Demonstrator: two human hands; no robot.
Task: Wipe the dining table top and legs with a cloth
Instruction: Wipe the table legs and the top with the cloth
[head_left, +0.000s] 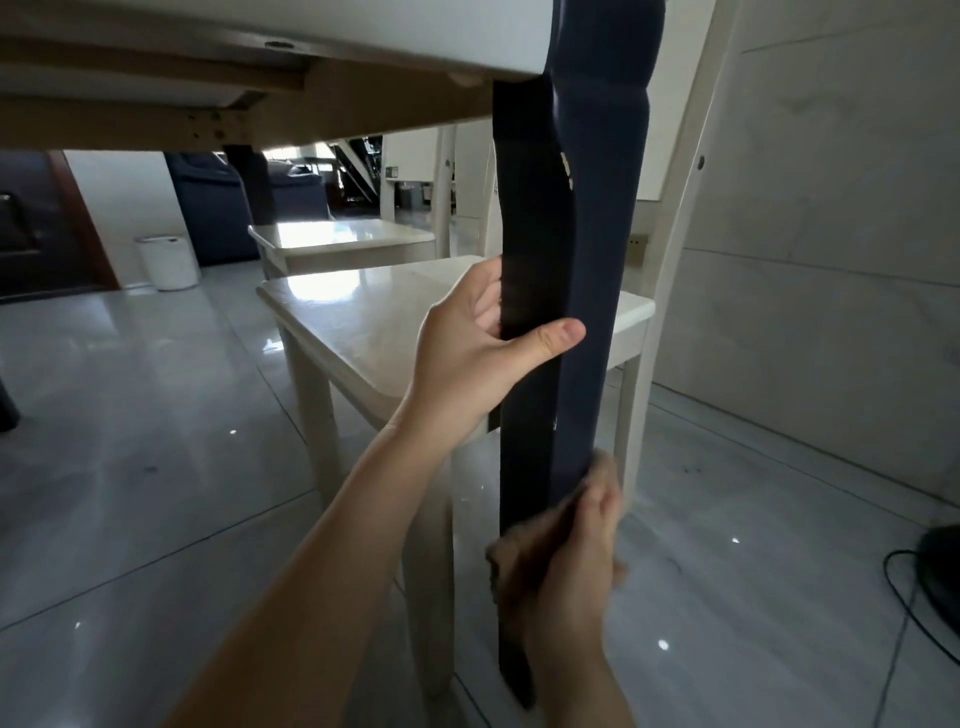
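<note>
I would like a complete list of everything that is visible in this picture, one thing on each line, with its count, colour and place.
table leg: one, dark blue, upright right of centre, under the table corner.
table underside: one, pale wood frame with a white edge, across the top.
chairs: two, cream, behind the leg, one behind the other.
bin: one, white, on the floor at left.
sofa: one, dark blue, far back at left.
black object with cable: one, on the floor at the right edge.
floor: glossy grey tiles.
left hand: grips the leg midway, thumb across its front.
right hand: blurred, fingers curled round the leg lower down; the cloth cannot be made out.
</note>
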